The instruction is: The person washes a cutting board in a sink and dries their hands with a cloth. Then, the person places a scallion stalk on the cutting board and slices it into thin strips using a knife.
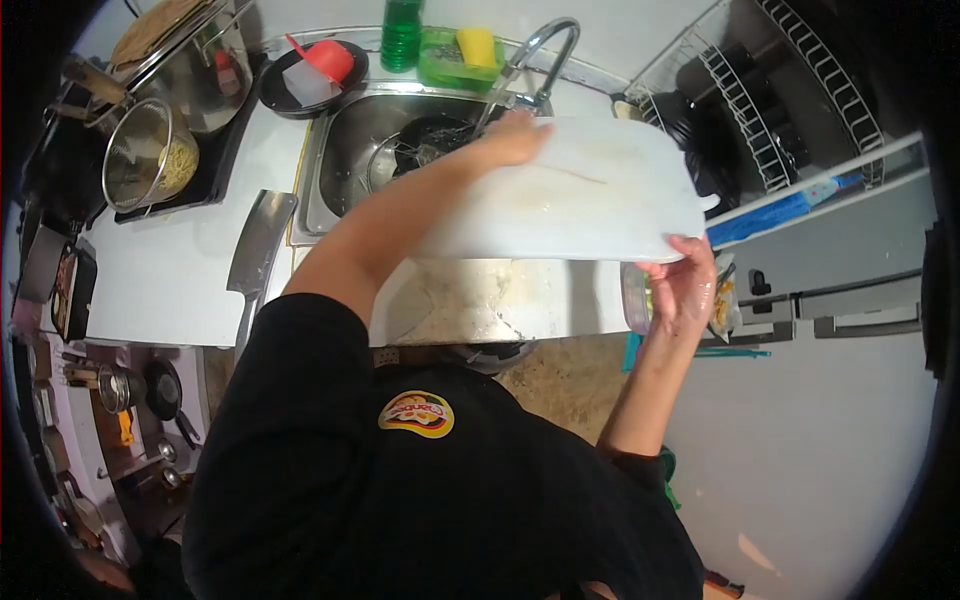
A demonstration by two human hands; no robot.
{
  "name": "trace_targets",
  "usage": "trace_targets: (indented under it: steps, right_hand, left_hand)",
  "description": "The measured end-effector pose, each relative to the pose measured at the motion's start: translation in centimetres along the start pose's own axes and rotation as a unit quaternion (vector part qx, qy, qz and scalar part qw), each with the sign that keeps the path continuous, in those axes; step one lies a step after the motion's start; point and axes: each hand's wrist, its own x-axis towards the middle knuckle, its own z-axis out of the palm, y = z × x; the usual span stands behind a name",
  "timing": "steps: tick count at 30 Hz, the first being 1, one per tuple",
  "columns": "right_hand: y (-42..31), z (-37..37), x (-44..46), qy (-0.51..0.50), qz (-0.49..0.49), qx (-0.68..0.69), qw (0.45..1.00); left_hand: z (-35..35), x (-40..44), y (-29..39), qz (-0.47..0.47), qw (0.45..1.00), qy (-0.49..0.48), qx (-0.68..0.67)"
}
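A white cutting board (590, 190) is held at a tilt over the front right of the sink (335, 170). My right hand (688, 280) grips its near right corner, with the thumb on the upper face. My left hand (515, 140) reaches across to the board's far left part, close under the faucet (565, 60). Its fingers look stretched flat on the board, though motion blurs them slightly. Inside the sink lies dark cookware (435, 140), partly hidden by my left forearm. To the left of the sink, a cleaver (262, 240) rests on the counter.
Left on the counter stand a strainer with noodles (180, 165) and a large pot (215, 85). Behind the sink are a black pan (285, 95) with a red scoop (330, 60), a green bottle (401, 38) and a yellow sponge (477, 47). A wire dish rack (740, 110) is at right.
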Motion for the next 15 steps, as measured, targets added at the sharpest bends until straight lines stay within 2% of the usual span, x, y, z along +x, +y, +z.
trace_targets:
  steps: [2, 3, 5, 7, 8, 9, 11, 12, 14, 15]
  right_hand:
    - [-1.6, -0.8, -0.7, 0.010, -0.018, -0.038, 0.999]
    - [-2.6, -0.6, -1.2, 0.016, -0.026, -0.054, 0.998]
    - [-4.2, -1.3, -2.0, 0.032, -0.030, -0.075, 0.996]
    - [-5.7, -2.1, -3.5, 0.060, -0.031, -0.089, 0.994]
    - [-6.1, -3.2, -4.4, 0.063, -0.028, -0.079, 0.994]
    - [-6.4, -3.9, -5.5, 0.066, -0.025, -0.069, 0.995]
    - [-5.9, -4.8, -8.3, 0.092, -0.027, -0.053, 0.994]
    - [-5.2, -5.5, -9.7, 0.153, -0.026, -0.041, 0.987]
    - [-3.5, -6.5, -12.8, 0.249, -0.030, -0.030, 0.968]
    - [-2.4, -6.7, -14.5, 0.284, -0.037, -0.029, 0.958]
  left_hand:
    - [1.1, 0.2, -4.1, -0.081, 0.992, -0.036, -0.086]
    - [0.7, -0.1, -5.3, -0.079, 0.992, -0.039, -0.086]
    - [-0.2, 0.1, -7.2, 0.079, 0.987, -0.106, 0.091]
    - [-0.9, 2.5, -9.0, 0.062, 0.982, -0.153, 0.097]
    - [-3.2, 1.0, -7.5, -0.089, 0.976, -0.150, -0.127]
    - [-3.3, 1.5, -8.3, -0.153, 0.958, -0.127, -0.205]
    - [-5.0, 3.1, -10.2, -0.156, 0.947, -0.211, -0.186]
    - [-6.5, 3.9, -9.9, 0.011, 0.972, -0.233, 0.003]
    - [-7.7, 4.5, -7.1, -0.003, 0.975, -0.146, 0.168]
    - [-6.6, 6.3, -8.6, 0.079, 0.978, -0.089, 0.174]
